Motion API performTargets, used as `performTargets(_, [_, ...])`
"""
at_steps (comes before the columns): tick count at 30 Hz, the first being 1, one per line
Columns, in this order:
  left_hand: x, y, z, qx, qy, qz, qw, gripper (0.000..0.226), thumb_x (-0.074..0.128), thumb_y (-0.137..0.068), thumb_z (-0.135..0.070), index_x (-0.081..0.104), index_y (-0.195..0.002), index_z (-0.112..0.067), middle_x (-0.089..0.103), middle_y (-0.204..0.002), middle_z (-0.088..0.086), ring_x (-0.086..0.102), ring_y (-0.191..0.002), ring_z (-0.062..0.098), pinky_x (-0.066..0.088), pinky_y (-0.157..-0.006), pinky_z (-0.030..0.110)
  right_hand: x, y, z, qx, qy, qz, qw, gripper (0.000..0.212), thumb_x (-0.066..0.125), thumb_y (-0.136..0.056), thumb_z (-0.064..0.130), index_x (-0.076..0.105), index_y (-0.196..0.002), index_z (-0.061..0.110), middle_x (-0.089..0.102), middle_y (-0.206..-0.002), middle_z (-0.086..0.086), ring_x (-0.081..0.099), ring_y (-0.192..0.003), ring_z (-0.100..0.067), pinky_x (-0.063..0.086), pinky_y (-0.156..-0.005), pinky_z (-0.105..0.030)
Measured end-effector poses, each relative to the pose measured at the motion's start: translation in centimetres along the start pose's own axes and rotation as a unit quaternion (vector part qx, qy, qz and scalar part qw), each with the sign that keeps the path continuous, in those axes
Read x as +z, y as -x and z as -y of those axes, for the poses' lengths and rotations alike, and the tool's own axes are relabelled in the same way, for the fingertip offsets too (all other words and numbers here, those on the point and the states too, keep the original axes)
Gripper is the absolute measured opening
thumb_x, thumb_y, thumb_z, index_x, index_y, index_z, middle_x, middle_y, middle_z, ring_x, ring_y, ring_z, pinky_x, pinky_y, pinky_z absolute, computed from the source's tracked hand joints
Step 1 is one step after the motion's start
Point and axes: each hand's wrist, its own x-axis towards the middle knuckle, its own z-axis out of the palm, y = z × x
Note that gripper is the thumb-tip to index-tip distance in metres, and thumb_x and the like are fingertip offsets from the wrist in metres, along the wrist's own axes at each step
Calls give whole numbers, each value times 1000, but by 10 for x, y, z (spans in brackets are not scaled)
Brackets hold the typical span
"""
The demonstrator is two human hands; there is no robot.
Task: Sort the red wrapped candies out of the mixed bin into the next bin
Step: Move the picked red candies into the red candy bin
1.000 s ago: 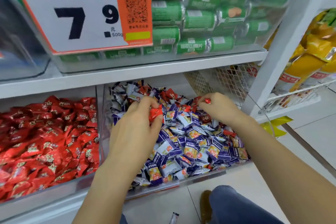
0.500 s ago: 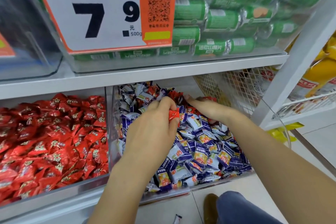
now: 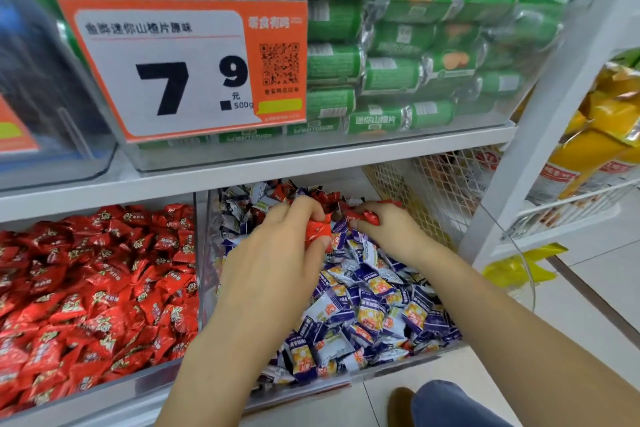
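head view. i am low in front of a white shelving unit (image 3: pixel 311 163) in a shop, pale floor tiles (image 3: pixel 588 288) to my right and my knee in blue fabric (image 3: pixel 450 406) at the bottom edge. on the lower shelf two clear plastic bins stand side by side, touching. the mixed bin (image 3: pixel 398 369) holds a heap of small pillow-shaped candies in glossy crinkled film, mostly blue and white wrappers (image 3: pixel 363 308), with red ones scattered toward the back. the next bin (image 3: pixel 145 374), to its left, is filled with red wrapped candies (image 3: pixel 97 288), shiny and creased.

my left hand (image 3: pixel 277 274) is over the middle of the mixed bin, fingers curled, pinching a red candy (image 3: pixel 318 229) between thumb and fingertips. my right hand (image 3: pixel 388 229) is at the back right of the same bin, fingers curled round another red candy (image 3: pixel 367 217). the two hands are close, not touching.

on the upper shelf, a clear bin of green foil-ended rolls (image 3: pixel 398 80) carries an orange and white price card (image 3: pixel 187 69) reading 7.9. a white wire mesh basket (image 3: pixel 443 184) stands right of the mixed bin, and yellow packets (image 3: pixel 595 135) lie beyond the upright.
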Motion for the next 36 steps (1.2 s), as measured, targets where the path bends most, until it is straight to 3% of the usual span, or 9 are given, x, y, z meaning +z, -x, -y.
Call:
performTargets(6, [-13, 13, -5, 37, 22, -34, 999, 18, 46, -93, -43, 40, -109, -41, 47, -104, -19, 54, -80, 4, 43, -58, 21, -32, 31, 13, 27, -191, -110, 975, 14, 61, -91, 22, 62, -105, 19, 65, -83, 3, 62, -70, -17, 47, -64, -21])
performTargets(12, [-32, 29, 1, 40, 59, -21, 997, 16, 52, -90, -43, 44, -103, -41, 51, -100, -20, 55, -80, 5, 45, -69, 30, -50, 86, 55, 52, -327, -11, 944, 17, 55, -94, 28, 63, -99, 14, 63, -74, -3, 48, -48, -11, 35, -41, -18])
performTargets(17, [-77, 46, 45, -9, 137, -18, 990, 14, 64, -83, -37, 52, -90, -33, 58, -77, -7, 45, -51, 3, 37, -57, 22, -36, 120, 116, -49, -252, 72, 964, 12, 56, -92, 32, 65, -91, 24, 69, -80, -4, 54, -58, -17, 40, -50, -17])
performTargets(20, [-101, 58, 93, -71, 150, -16, 986, 14, 69, -81, -33, 57, -86, -29, 60, -74, -4, 46, -52, 3, 36, -56, 20, -14, 121, 156, -109, -213, 83, 967, 17, 56, -92, 37, 64, -98, 23, 63, -83, 3, 55, -67, -13, 40, -66, -23])
performTargets(25, [-109, 69, 152, -178, 146, -64, 971, 15, 72, -79, -31, 58, -84, -31, 62, -76, -5, 50, -53, 10, 39, -57, 30, 46, 97, 221, -177, -146, 98, 968, 15, 55, -93, 34, 59, -106, 29, 59, -76, 10, 54, -62, -4, 44, -67, -25])
performTargets(27, [-108, 70, 164, -205, 125, -70, 968, 14, 70, -81, -31, 57, -87, -31, 63, -82, -5, 57, -64, 17, 44, -62, 31, 67, 83, 238, -197, -98, 112, 969, 34, 60, -89, 38, 54, -122, 32, 66, -97, 5, 63, -86, -9, 48, -81, -28])
performTargets(29, [-106, 69, 174, -226, 142, -82, 960, 17, 68, -84, -28, 58, -98, -29, 64, -98, -3, 59, -85, 19, 45, -76, 31, 78, 73, 243, -222, -41, 161, 961, 70, 68, -82, 43, 35, -143, 33, 53, -135, 4, 51, -122, -11, 39, -102, -26])
performTargets(31, [-106, 69, 184, -257, 151, -85, 951, 24, 64, -87, -27, 60, -111, -26, 62, -111, 1, 56, -101, 19, 42, -86, 30, 81, 71, 243, -234, -10, 202, 951, 87, 71, -79, 44, 21, -149, 35, 39, -148, 4, 39, -133, -10, 32, -110, -26])
performTargets(36, [-109, 77, 194, -287, 73, -90, 951, 29, 55, -93, -27, 60, -120, -19, 64, -118, 4, 57, -103, 21, 42, -85, 30, 49, 96, 213, -237, -25, 108, 965, 35, 61, -89, 33, 57, -124, 34, 58, -126, 17, 49, -114, 8, 35, -97, -9])
